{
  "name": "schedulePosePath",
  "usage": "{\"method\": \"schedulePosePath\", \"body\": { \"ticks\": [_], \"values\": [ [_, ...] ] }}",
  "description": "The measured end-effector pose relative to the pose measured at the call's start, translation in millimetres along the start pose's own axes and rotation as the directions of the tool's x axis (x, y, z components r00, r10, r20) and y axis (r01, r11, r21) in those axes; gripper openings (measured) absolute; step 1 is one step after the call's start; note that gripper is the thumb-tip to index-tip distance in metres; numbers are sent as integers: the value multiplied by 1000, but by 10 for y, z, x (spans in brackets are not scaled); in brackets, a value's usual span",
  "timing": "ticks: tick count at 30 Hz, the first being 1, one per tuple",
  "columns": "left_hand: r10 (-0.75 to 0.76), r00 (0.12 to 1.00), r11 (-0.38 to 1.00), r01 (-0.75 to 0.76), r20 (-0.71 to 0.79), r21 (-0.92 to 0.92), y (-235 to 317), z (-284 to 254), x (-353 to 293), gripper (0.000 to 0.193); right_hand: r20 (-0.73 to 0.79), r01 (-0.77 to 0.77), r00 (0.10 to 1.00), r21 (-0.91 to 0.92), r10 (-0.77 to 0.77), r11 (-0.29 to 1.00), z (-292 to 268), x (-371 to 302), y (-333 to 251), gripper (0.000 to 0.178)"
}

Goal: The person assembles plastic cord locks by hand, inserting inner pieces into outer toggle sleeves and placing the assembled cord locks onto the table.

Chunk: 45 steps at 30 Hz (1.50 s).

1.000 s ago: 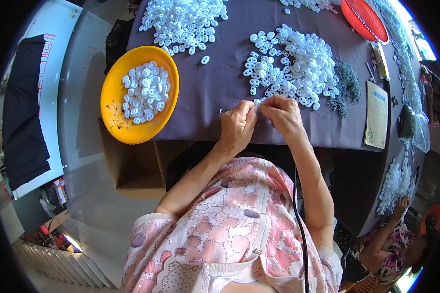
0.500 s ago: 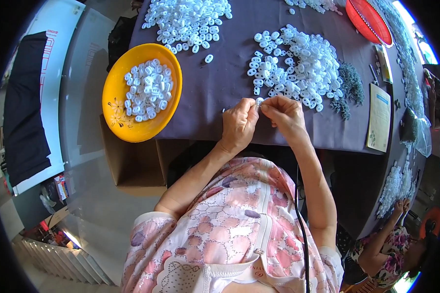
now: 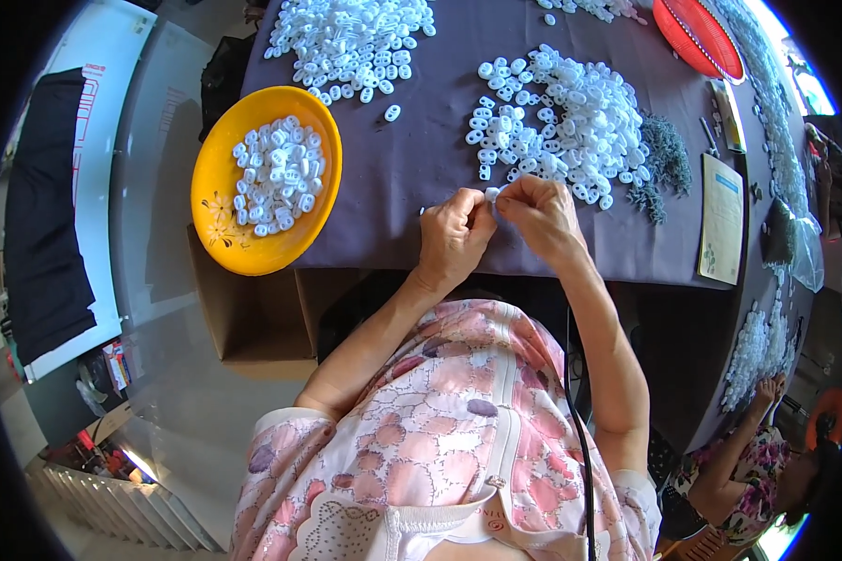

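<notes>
— So, how are the fingers [image 3: 492,201] set?

— Both sets are pinched shut around one small white plastic piece [image 3: 491,194], held between the left hand [image 3: 454,234] and the right hand [image 3: 538,217] just above the near edge of the bench [image 3: 421,140]. Its long axis cannot be made out; too little of it is seen.

— Which hand is nearer to it?

— Neither: it is met from both sides, thumbs nearly touching.

— And outward from there?

— The loose white pile [image 3: 571,122] is found just beyond the right knuckles, close by. The yellow bowl [image 3: 217,187] of white pieces is placed well apart, off to the left.
</notes>
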State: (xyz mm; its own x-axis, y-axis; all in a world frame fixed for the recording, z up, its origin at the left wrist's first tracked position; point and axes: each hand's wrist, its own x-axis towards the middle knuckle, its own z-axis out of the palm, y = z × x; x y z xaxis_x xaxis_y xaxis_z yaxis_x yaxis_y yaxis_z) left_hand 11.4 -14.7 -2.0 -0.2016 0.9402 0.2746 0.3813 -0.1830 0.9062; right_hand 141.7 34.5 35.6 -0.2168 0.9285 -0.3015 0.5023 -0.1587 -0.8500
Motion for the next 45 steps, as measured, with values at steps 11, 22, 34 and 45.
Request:
{"method": "schedulePosePath", "body": {
  "ticks": [11,22,34,45],
  "values": [
    [-98,994,989,102,46,-107,20,-14,-9,6,11,89,996,157,-92,984,-8,67,-17,10],
    [-148,980,912,188,134,-366,57,-174,-9,20,190,-161,980,551,65,819,4,-137,-6,9],
    [-272,886,423,461,376,-780,-156,-262,57,22,358,-394,917,741,177,543,78,-229,-60,6],
    [-292,816,174,558,498,-812,-239,-359,151,26,-5,7,1000,521,-5,854,224,-215,-161,9]
  ]
}}
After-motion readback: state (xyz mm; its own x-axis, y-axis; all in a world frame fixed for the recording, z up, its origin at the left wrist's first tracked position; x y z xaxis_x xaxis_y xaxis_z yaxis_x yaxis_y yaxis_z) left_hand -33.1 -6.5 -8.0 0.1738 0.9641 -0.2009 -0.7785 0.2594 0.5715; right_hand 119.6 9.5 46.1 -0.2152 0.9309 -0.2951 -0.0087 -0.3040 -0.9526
